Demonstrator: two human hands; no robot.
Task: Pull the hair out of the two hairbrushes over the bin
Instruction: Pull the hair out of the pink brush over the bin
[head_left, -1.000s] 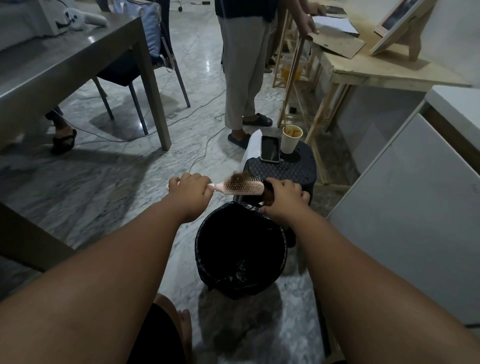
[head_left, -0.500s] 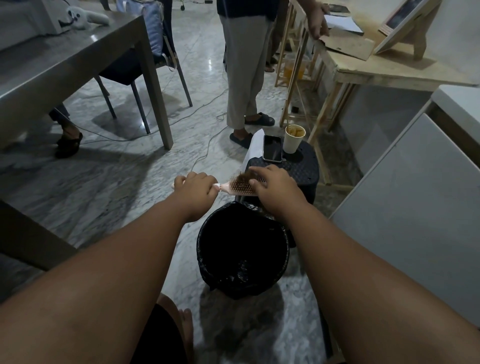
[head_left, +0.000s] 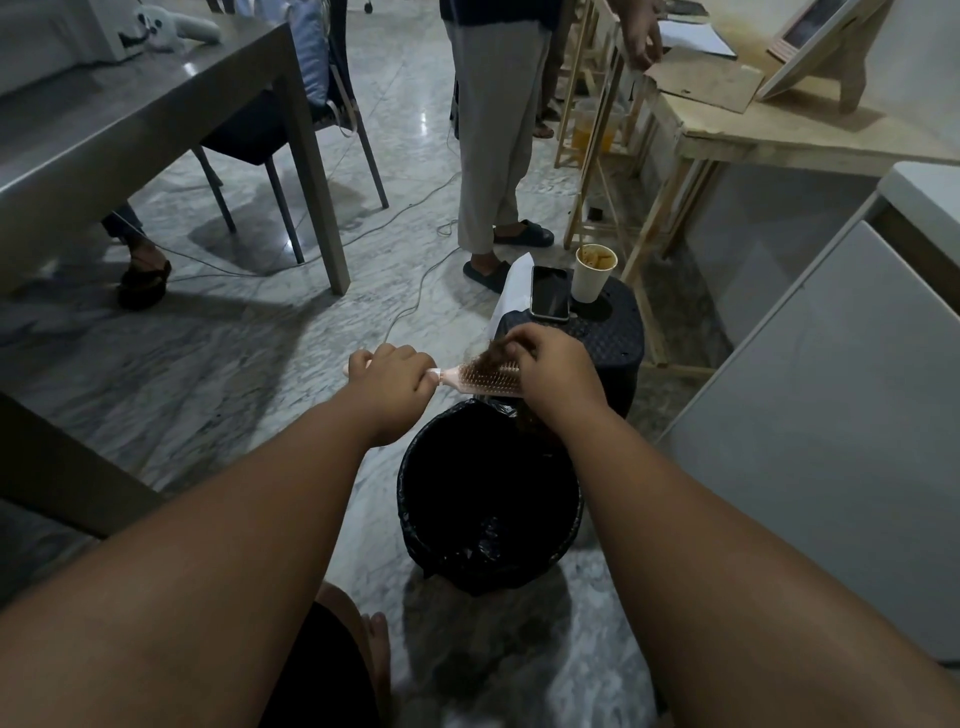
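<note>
Round bin (head_left: 415, 499) with a crinkly black liner is sitting nearest on the marble floor. Over its far rim, the left hand (head_left: 390, 375) is gripping a pink plastic hairbrush (head_left: 480, 378) by the handle while the right hand (head_left: 551, 364) is pinching a fuzzy brown hair clump (head_left: 492, 357) on the bristles. Just behind, a black textured stool (head_left: 613, 332) is crowding things.

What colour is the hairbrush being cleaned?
Pale pink; the hairbrush shows best in the head view, brown hair tangled in it.

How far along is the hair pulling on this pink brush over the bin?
Done: nothing I can confirm; the bin is too dark inside to show dropped hair. In hand: the left hand grips the pink hairbrush by its handle above the bin's far rim; the right hand pinches a brown hair clump in the bristles. Left: free and drop that clump, then the second brush, not in view.
</note>
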